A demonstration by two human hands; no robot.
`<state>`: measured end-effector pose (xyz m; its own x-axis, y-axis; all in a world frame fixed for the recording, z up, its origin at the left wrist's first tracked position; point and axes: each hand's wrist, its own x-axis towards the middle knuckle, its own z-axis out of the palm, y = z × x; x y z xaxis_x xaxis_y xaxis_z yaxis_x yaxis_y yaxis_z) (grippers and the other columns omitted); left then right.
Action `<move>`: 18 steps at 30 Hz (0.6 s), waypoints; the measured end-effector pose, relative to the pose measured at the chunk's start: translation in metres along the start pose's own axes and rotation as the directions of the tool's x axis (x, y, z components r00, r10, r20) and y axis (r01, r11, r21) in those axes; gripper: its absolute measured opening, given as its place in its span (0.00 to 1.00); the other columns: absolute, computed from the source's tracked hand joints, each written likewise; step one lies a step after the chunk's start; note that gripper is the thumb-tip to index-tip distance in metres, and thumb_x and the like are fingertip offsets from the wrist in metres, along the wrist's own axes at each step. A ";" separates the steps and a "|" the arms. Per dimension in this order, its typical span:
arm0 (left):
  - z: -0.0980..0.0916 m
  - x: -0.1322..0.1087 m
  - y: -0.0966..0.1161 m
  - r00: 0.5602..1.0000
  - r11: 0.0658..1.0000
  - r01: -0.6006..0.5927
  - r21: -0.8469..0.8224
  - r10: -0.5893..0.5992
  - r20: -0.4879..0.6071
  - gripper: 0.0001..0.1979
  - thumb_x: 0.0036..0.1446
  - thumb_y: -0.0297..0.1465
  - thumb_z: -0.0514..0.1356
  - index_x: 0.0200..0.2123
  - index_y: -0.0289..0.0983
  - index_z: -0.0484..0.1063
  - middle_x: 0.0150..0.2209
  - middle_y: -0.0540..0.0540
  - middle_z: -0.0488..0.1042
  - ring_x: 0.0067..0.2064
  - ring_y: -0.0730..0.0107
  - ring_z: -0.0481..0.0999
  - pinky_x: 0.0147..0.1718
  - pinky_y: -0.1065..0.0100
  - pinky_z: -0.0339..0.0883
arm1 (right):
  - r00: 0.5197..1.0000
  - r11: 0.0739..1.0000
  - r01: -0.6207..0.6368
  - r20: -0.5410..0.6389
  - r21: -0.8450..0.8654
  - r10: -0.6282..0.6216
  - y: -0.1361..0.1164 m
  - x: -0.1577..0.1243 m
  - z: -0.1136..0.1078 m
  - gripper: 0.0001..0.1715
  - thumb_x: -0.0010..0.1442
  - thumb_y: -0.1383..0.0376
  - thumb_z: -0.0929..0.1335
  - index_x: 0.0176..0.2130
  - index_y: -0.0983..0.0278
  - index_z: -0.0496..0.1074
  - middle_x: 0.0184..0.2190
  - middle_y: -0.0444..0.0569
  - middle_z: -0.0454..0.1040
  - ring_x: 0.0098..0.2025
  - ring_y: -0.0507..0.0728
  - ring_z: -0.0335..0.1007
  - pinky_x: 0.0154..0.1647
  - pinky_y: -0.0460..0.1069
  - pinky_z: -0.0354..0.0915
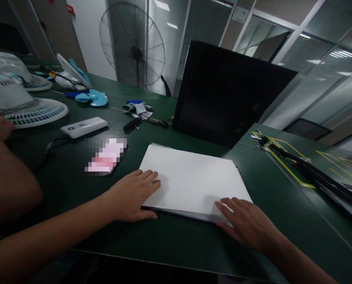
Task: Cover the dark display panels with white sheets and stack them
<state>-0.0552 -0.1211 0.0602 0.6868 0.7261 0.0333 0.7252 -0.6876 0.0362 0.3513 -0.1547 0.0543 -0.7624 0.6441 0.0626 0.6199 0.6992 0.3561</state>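
A white sheet or stack of paper (190, 177) lies on the green table, with a dark edge showing beneath it at the right and front. My left hand (136, 193) rests on its left edge, fingers spread over the paper and thumb on the table in front. At the front right corner is my right hand (242, 221), its fingertips on the paper and its thumb low at the front edge. Neither hand is closed round anything. A phone-like object (106, 157), partly pixelated, lies left of the paper.
Behind the paper stands a black monitor (229, 90). A white device (84, 127), blue fan blades (93, 98) and white fan parts (40, 112) lie to the left, beside another person's arm (7, 181). Black cables (300, 161) run along the right.
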 end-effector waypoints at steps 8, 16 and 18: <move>0.018 -0.005 -0.003 0.995 0.996 -0.040 0.081 0.047 -0.093 0.35 0.63 0.57 0.53 0.59 0.36 0.70 0.63 0.31 0.68 0.63 0.43 0.68 0.60 0.47 0.60 | 0.998 0.996 -0.034 -0.053 0.087 0.039 -0.025 -0.001 -0.002 0.33 0.66 0.46 0.65 0.60 0.64 0.70 0.49 0.57 0.77 0.45 0.63 0.75 0.45 0.60 0.73; 0.020 -0.004 -0.006 0.992 1.000 -0.012 -0.002 0.012 -0.123 0.38 0.60 0.57 0.58 0.63 0.37 0.67 0.62 0.33 0.69 0.61 0.43 0.69 0.59 0.46 0.61 | 0.996 0.984 -0.088 -0.019 0.152 0.092 -0.007 0.002 0.008 0.40 0.65 0.46 0.67 0.69 0.59 0.61 0.61 0.57 0.69 0.58 0.65 0.68 0.56 0.60 0.68; 0.021 -0.004 -0.007 0.992 1.000 0.008 -0.027 -0.012 -0.129 0.40 0.58 0.57 0.59 0.66 0.40 0.64 0.65 0.34 0.66 0.63 0.42 0.67 0.61 0.45 0.59 | 0.997 0.987 -0.072 -0.028 0.142 0.077 -0.005 0.003 0.011 0.39 0.65 0.46 0.67 0.68 0.59 0.62 0.60 0.57 0.70 0.57 0.65 0.69 0.55 0.60 0.68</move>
<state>-0.0623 -0.1189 0.0387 0.6661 0.7281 0.1619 0.7293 -0.6813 0.0634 0.3484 -0.1526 0.0424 -0.7176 0.6867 0.1161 0.6932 0.6881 0.2145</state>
